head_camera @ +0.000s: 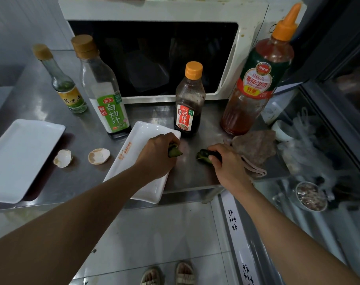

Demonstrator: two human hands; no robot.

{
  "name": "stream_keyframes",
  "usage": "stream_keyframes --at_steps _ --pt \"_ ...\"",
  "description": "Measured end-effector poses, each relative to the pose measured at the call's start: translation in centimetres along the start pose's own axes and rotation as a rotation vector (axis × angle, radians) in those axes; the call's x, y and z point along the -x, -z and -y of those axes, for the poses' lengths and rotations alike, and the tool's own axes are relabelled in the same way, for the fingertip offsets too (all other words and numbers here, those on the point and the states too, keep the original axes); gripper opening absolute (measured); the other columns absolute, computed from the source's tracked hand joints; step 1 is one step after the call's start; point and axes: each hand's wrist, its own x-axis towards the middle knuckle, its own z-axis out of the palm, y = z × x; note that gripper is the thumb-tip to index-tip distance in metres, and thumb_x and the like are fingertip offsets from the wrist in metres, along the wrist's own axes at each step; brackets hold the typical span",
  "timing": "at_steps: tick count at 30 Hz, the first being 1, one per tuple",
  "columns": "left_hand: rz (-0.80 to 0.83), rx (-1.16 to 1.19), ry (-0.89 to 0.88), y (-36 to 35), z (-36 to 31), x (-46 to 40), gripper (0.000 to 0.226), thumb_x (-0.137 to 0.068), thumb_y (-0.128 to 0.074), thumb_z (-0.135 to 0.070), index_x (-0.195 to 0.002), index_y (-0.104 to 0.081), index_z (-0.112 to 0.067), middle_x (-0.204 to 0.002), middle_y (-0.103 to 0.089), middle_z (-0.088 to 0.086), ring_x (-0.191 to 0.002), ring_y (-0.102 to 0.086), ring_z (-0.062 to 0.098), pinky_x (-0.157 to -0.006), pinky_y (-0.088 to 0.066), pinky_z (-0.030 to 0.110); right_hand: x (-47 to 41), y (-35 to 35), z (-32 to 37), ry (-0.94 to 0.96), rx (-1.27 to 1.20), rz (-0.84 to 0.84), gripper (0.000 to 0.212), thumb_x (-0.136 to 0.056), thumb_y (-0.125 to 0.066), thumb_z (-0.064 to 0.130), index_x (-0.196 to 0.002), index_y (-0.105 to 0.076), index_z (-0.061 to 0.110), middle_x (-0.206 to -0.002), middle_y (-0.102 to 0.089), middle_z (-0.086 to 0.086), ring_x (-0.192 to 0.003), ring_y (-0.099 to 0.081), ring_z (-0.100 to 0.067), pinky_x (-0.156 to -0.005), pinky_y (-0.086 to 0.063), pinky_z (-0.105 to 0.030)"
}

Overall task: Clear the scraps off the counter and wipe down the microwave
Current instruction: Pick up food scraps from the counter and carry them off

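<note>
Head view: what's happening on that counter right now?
A person is gathering green vegetable scraps at the steel counter. The left hand grips one green scrap over the white tray; the right hand holds another scrap beside a cloth. Two eggshell halves lie unpicked. The microwave looks unwiped.

Dim, soft light; wide-angle edge distortion.

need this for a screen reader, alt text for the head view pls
A person's left hand and right hand each grip a dark green vegetable scrap over a steel counter. Two broken eggshell halves, white rectangular plates and sauce bottles lie before a stained white microwave.
</note>
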Motion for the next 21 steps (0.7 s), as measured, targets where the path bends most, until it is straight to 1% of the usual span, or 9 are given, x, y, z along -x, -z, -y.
stream_keyframes --at_steps 2,4,6,8,10,14,16,19,21 --pt "-0.005 -0.006 0.001 0.0 0.1 0.1 0.031 -0.081 -0.067 -0.011 -0.110 -0.060 -0.017 -0.110 -0.064 0.006 -0.097 -0.057 0.021 -0.083 -0.044 0.028 0.1 -0.2 0.0 -0.003 0.016 -0.004 0.024 -0.091 -0.056 0.013 -0.115 -0.060 0.012 -0.113 -0.062 -0.006 -0.104 -0.056 -0.017 -0.088 -0.039 -0.021" --pt "-0.005 0.000 0.000 0.0 0.2 0.2 0.030 -0.081 -0.068 -0.011 -0.110 -0.061 -0.017 -0.110 -0.064 0.006 -0.097 -0.057 0.021 -0.083 -0.045 0.028 0.2 -0.4 0.0 0.001 0.041 0.020 0.030 -0.092 -0.056 0.017 -0.121 -0.056 0.011 -0.120 -0.060 -0.008 -0.110 -0.054 -0.020 -0.095 -0.042 -0.029" --pt "-0.004 0.009 0.001 0.0 0.2 0.2 0.030 -0.081 -0.067 -0.010 -0.110 -0.061 -0.016 -0.110 -0.064 0.006 -0.097 -0.057 0.021 -0.084 -0.046 0.029 0.3 -0.6 -0.1 0.014 0.063 0.047 0.039 -0.090 -0.059 0.021 -0.127 -0.052 0.012 -0.125 -0.057 -0.007 -0.116 -0.051 -0.022 -0.100 -0.040 -0.033" --pt "-0.007 0.006 0.000 0.0 0.2 0.2 0.031 -0.081 -0.067 -0.011 -0.111 -0.061 -0.016 -0.111 -0.064 0.006 -0.098 -0.057 0.022 -0.084 -0.045 0.027 0.1 -0.7 -0.2 0.026 0.101 0.064 0.046 -0.086 -0.064 0.026 -0.128 -0.051 0.013 -0.125 -0.055 -0.007 -0.117 -0.049 -0.022 -0.099 -0.039 -0.033" --pt "-0.010 0.000 -0.002 -0.1 0.2 0.2 0.031 -0.082 -0.067 -0.012 -0.112 -0.060 -0.016 -0.112 -0.064 0.006 -0.099 -0.057 0.022 -0.083 -0.042 0.025 -0.2 -0.8 -0.3 0.028 0.145 0.067 0.048 -0.083 -0.068 0.029 -0.126 -0.052 0.015 -0.123 -0.054 -0.006 -0.116 -0.049 -0.023 -0.097 -0.039 -0.033" --pt "-0.009 0.004 -0.003 -0.2 0.3 0.2 0.030 -0.081 -0.067 -0.010 -0.110 -0.061 -0.016 -0.110 -0.064 0.006 -0.097 -0.057 0.021 -0.081 -0.041 0.024 -0.7 -1.0 -0.2 0.029 0.188 0.067 0.047 -0.079 -0.071 0.030 -0.121 -0.055 0.016 -0.121 -0.054 -0.005 -0.114 -0.047 -0.023 -0.095 -0.040 -0.034" --pt "-0.014 0.008 -0.002 -0.3 0.5 0.2 0.029 -0.081 -0.066 -0.010 -0.108 -0.061 -0.016 -0.108 -0.065 0.006 -0.096 -0.057 0.021 -0.080 -0.042 0.024 -0.8 -1.1 -0.2 0.037 0.192 0.066 0.043 -0.079 -0.071 0.026 -0.118 -0.056 0.015 -0.118 -0.055 -0.006 -0.112 -0.047 -0.024 -0.093 -0.041 -0.034" --pt "-0.022 0.012 0.001 -0.3 0.5 0.2 0.028 -0.081 -0.066 -0.010 -0.108 -0.061 -0.016 -0.106 -0.065 0.005 -0.094 -0.057 0.021 -0.079 -0.043 0.026 -1.1 -1.2 -0.2 0.046 0.203 0.066 0.037 -0.081 -0.069 0.020 -0.115 -0.057 0.014 -0.115 -0.055 -0.007 -0.110 -0.047 -0.023 -0.088 -0.039 -0.031" --pt "-0.024 0.015 0.001 -0.3 0.6 0.1 0.028 -0.081 -0.066 -0.010 -0.108 -0.061 -0.016 -0.106 -0.065 0.005 -0.094 -0.057 0.020 -0.079 -0.044 0.026 -1.2 -1.2 -0.1 0.044 0.206 0.078 0.033 -0.083 -0.067 0.017 -0.113 -0.057 0.013 -0.114 -0.054 -0.007 -0.110 -0.046 -0.023 -0.088 -0.038 -0.030"
